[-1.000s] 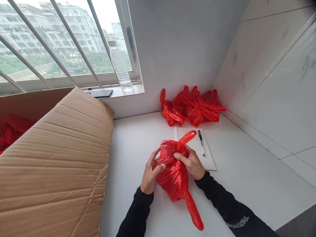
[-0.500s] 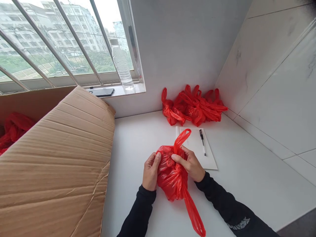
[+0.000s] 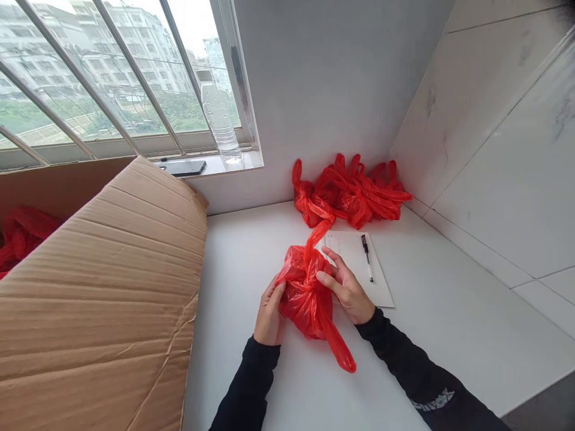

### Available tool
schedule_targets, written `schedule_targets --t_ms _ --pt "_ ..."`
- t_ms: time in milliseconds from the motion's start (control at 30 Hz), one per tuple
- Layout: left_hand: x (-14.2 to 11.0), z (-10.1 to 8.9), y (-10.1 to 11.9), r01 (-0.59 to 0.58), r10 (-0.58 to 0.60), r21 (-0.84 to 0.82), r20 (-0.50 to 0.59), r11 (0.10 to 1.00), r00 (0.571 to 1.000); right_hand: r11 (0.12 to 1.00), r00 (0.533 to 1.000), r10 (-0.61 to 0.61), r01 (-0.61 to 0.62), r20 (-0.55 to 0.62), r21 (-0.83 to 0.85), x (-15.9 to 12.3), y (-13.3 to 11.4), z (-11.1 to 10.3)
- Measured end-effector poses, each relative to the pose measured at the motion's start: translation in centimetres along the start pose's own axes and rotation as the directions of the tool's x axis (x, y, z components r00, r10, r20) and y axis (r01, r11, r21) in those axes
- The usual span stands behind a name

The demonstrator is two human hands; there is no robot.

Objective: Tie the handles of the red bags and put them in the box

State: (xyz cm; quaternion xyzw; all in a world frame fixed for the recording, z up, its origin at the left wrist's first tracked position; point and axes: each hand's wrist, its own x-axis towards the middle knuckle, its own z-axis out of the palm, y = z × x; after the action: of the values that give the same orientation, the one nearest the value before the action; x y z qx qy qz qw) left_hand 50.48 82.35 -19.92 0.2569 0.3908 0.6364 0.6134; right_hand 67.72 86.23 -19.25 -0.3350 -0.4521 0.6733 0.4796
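Observation:
A tied red plastic bag (image 3: 305, 299) is between my two hands above the white tabletop. One of its handles sticks up from the knot, and the other trails toward the lower right. My left hand (image 3: 269, 311) pinches the left side of the bag with thumb and fingers. At the right side my right hand (image 3: 350, 290) has its thumb on the front near the knot, its index finger lifted a little and other fingers partly hidden behind the plastic. What the bag contains cannot be made out.
Several tied red bags (image 3: 354, 191) lie against the wall. Behind my right hand is a notepad (image 3: 377, 287) with a pen (image 3: 367, 258) on it. A large cardboard box (image 3: 112, 287) holding red bags (image 3: 27, 236) stands left. A water bottle (image 3: 222, 123) and phone (image 3: 185, 168) rest on the windowsill.
The bag has shifted slightly left and been turned, its upper handle swinging left and its trailing handle rising. My right hand's grip has loosened, with the index finger now spread from the thumb.

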Motion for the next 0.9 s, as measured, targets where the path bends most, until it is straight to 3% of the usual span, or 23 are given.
schedule_targets --t_ms 100,267,500,700,900 --pt "-0.06 0.04 0.33 0.018 -0.024 -0.09 -0.062 0.996 0.998 0.997 1.0 0.002 0.0 0.031 -0.071 -0.14 0.0 0.03" --pt "-0.39 0.15 0.89 -0.017 0.017 -0.082 -0.003 0.996 1.0 0.977 0.995 0.039 -0.019 0.09 -0.213 0.05 0.38 -0.21" --pt "-0.6 0.28 0.84 -0.056 0.057 -0.034 0.038 0.998 0.998 0.957 0.984 -0.034 0.083 0.176 -0.278 -0.25 0.27 0.03" --pt "-0.5 0.41 1.03 -0.016 0.019 -0.093 0.039 0.996 0.999 0.931 0.988 -0.098 0.134 0.121 -0.341 -0.26 0.73 0.2" --pt "-0.1 -0.2 0.89 0.061 -0.084 -0.259 -0.079 0.964 0.993 0.932 0.987 -0.129 0.153 0.095 -0.329 -0.03 0.78 0.04"
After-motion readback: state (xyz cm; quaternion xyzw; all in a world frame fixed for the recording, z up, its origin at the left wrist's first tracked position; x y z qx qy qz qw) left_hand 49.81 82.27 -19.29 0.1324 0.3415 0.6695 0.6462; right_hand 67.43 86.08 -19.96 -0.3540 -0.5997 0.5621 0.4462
